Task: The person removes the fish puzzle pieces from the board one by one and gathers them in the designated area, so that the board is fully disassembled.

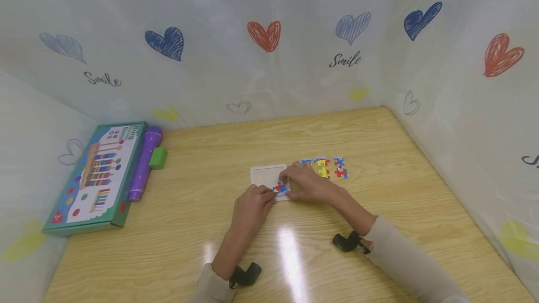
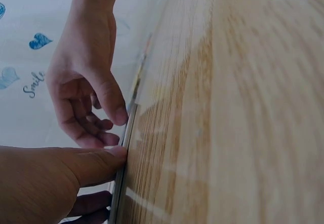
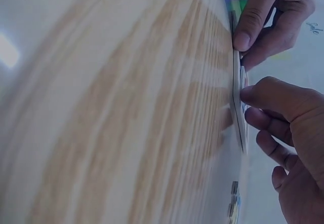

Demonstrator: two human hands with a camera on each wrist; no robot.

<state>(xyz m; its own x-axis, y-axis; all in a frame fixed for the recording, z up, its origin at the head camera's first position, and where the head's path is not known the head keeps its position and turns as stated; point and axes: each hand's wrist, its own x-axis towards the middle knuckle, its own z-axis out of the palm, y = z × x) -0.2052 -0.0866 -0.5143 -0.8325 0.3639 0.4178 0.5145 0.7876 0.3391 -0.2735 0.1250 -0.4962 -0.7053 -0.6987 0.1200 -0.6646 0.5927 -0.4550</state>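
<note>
A small white puzzle tray (image 1: 263, 175) lies on the table in the head view, with a red, blue and yellow jigsaw piece (image 1: 280, 190) in its near right corner. My left hand (image 1: 251, 205) grips the tray's near edge, its fingertips close to that piece. In the left wrist view the left thumb (image 2: 104, 159) lies along the tray's thin rim. My right hand (image 1: 309, 183) holds the piece between thumb and index finger at the tray's right side. The right wrist view shows the right thumb (image 3: 268, 95) against a thin edge; the piece's face is hidden there.
More jigsaw pieces (image 1: 340, 167) lie to the right of the tray, some partly behind the right hand. On the left are a green-edged game box (image 1: 98, 176), a purple microphone-shaped toy (image 1: 145, 165) and a green block (image 1: 158, 158). A heart-printed curtain (image 1: 210, 60) borders the table.
</note>
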